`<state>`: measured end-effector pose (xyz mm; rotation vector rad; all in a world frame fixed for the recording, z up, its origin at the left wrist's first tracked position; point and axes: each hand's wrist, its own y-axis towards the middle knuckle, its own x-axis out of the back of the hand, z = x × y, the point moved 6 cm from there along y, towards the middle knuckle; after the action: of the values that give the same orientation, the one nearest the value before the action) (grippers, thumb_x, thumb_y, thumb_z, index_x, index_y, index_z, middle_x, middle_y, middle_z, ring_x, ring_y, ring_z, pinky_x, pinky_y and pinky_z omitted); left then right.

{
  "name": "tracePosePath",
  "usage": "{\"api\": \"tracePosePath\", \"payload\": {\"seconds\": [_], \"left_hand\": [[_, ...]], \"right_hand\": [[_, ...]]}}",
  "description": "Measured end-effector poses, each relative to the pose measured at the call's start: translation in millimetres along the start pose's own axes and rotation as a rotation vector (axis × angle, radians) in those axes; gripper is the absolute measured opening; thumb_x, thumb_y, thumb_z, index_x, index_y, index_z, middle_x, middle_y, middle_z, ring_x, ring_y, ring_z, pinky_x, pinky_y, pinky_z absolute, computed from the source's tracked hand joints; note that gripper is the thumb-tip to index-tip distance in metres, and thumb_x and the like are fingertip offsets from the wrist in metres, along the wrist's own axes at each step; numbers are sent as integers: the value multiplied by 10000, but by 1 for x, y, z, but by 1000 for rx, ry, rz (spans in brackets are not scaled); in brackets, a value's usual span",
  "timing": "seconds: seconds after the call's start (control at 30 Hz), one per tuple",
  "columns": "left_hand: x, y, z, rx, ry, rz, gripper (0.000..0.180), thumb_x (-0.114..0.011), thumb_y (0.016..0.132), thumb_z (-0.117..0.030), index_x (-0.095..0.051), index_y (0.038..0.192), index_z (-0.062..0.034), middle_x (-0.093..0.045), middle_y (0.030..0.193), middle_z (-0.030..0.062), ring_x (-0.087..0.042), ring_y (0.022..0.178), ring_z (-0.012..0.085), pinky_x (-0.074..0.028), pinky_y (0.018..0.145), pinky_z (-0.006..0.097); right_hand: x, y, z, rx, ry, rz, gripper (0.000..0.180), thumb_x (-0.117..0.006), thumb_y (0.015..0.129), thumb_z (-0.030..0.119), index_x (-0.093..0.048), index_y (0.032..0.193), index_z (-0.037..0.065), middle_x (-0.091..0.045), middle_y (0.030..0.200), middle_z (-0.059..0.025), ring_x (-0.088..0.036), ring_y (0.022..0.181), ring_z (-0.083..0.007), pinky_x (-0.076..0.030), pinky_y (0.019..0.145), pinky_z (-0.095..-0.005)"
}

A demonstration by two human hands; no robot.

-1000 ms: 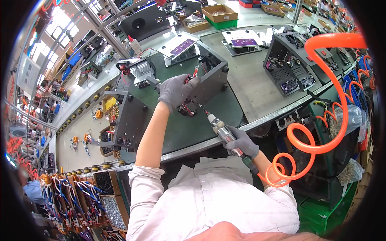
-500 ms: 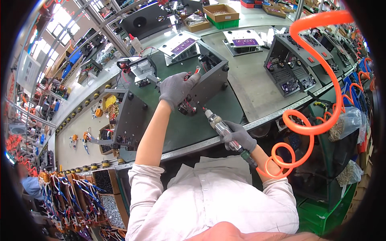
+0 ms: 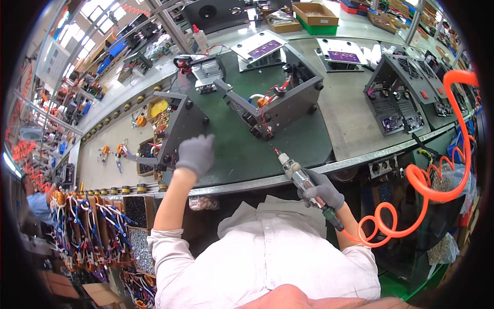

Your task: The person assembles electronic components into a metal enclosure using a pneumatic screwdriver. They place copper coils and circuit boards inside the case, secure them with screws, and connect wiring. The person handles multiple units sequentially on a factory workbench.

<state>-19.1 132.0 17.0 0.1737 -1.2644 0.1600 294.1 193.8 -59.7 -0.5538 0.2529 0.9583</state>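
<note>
My right hand [image 3: 321,189], in a grey glove, is wrapped round a power screwdriver [image 3: 303,180] with a clear and green body. Its bit points up and left, just short of the near corner of a dark grey metal housing [image 3: 288,110]. That housing stands on the green mat [image 3: 231,167] with red, white and orange wiring inside. My left hand [image 3: 195,155], also gloved, is over the mat's left part, beside a second dark grey housing [image 3: 180,129]. Its fingers are curled; what they hold, if anything, is hidden.
An orange coiled hose [image 3: 437,193] loops at the right. More dark housings [image 3: 393,98] stand beyond the mat. A finned metal block [image 3: 207,72] and white plates [image 3: 257,46] lie at the back. Small-parts boxes [image 3: 146,159] stand left; wire bundles [image 3: 87,232] hang lower left.
My left hand has let go of the housing and moved left and nearer to me. The screwdriver stays in my right hand, close to the housing. The whole view has shifted.
</note>
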Motion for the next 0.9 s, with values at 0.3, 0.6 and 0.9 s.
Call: {"api": "tracePosePath", "payload": {"seconds": [0.3, 0.6, 0.9], "left_hand": [[-44, -13, 4, 167, -609, -98, 161, -598, 868, -172, -660, 939, -41, -656, 761, 74, -656, 680, 200, -512, 598, 337], [-16, -8, -60, 259, -2550, 409, 246, -542, 912, -157, -586, 1104, -10, -639, 795, 67, -580, 602, 153, -444, 513, 264], [-2, 3, -99, 392, -2304, 164, 256, -564, 904, -186, -594, 1064, 11, -629, 806, 66, -595, 635, 138, -448, 512, 263]], "right_hand": [[-45, 17, 3, -41, -110, 186, 829, -733, 596, 211, -434, 1330, -33, -552, 879, -71, -579, 665, -125, -520, 558, -270], [-61, 0, 22, 22, -35, 210, 978, -814, 560, 233, -379, 1390, -48, -539, 904, -71, -567, 662, -126, -504, 550, -259], [-29, -15, 16, 206, -367, -12, 978, -809, 608, 254, -363, 1434, -25, -579, 1120, -86, -587, 945, -151, -481, 867, -284]]}}
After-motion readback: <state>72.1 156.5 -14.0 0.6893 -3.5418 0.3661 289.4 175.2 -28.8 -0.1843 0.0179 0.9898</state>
